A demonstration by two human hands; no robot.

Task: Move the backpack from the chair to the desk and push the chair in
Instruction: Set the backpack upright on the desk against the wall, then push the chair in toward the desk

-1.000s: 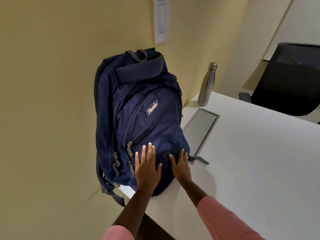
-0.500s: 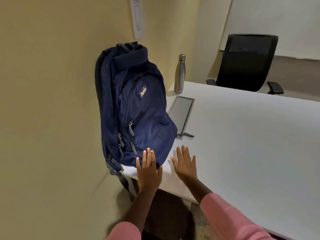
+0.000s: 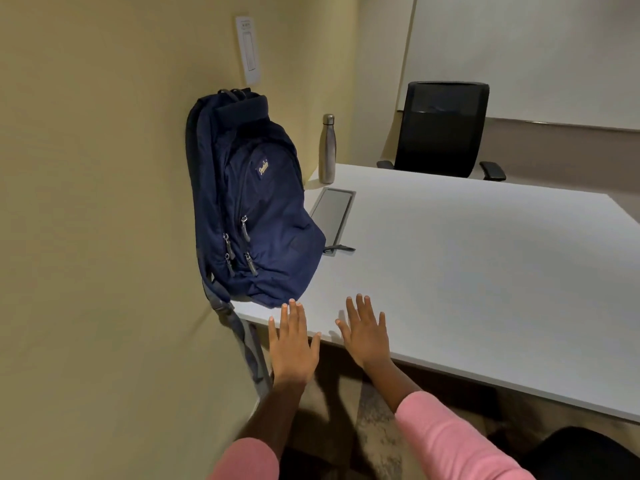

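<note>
A navy blue backpack (image 3: 252,202) stands upright on the left corner of the white desk (image 3: 467,271), leaning against the yellow wall. One of its straps (image 3: 239,334) hangs over the desk's near edge. My left hand (image 3: 292,341) hovers flat over the desk's front edge just below the backpack, fingers apart, holding nothing. My right hand (image 3: 365,330) is beside it over the desk, also flat with fingers spread. Neither hand touches the backpack. A dark rounded shape (image 3: 585,452) at the bottom right may be the chair's back; I cannot tell.
A steel bottle (image 3: 326,148) stands at the desk's far left by the wall. A grey cable hatch (image 3: 332,216) is set into the desktop beside the backpack. A black office chair (image 3: 443,129) stands behind the desk's far side. The yellow wall (image 3: 104,237) runs along the left.
Both hands have come off the backpack's lower front and drawn back to the desk's near edge. The view has pulled back and turned right. The backpack stays upright against the wall.
</note>
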